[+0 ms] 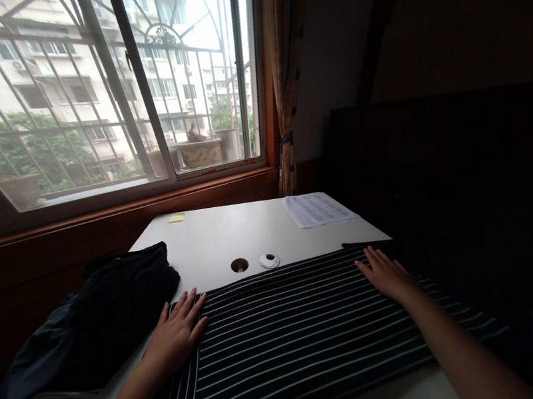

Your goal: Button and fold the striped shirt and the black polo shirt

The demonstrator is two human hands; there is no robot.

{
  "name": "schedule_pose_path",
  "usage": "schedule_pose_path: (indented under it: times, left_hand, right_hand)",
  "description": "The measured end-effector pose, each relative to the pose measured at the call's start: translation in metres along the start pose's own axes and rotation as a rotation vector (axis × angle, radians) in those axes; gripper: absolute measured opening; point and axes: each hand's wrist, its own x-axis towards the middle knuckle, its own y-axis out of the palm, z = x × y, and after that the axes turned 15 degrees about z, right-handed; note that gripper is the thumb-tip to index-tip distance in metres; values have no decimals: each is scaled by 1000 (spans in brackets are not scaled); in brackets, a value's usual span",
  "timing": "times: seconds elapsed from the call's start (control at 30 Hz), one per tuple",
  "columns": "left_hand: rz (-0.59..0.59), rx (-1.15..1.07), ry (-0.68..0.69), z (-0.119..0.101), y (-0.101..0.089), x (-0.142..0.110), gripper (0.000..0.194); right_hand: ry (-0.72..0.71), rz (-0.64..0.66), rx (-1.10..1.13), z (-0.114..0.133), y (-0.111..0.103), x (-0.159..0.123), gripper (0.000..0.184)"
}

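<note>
A black cloth with thin white stripes (297,329) lies spread flat across the white table. Its kind of garment I cannot make out. My left hand (178,328) rests palm down on its upper left part, fingers spread. Near the upper right corner, my right hand (385,274) lies flat on the same cloth with its fingers apart. The right end of the cloth hangs past the table's right side into shadow. On the left, the stripes run in another direction, beside my left forearm.
Dark clothing (98,320) is heaped at the table's left edge. Beyond the cloth are a round hole (239,265) in the white table (231,232), a white ring-shaped cover (269,261), a yellow sticky note (177,218) and printed paper (317,208). A window (92,92) stands behind.
</note>
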Motion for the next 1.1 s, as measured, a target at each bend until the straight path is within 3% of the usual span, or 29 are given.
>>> schedule_pose_path:
  times: [1.1]
  left_hand:
    - [6,-14,7,1,0,0,59]
  right_hand:
    - [-9,-9,4,0,-1,-1,77]
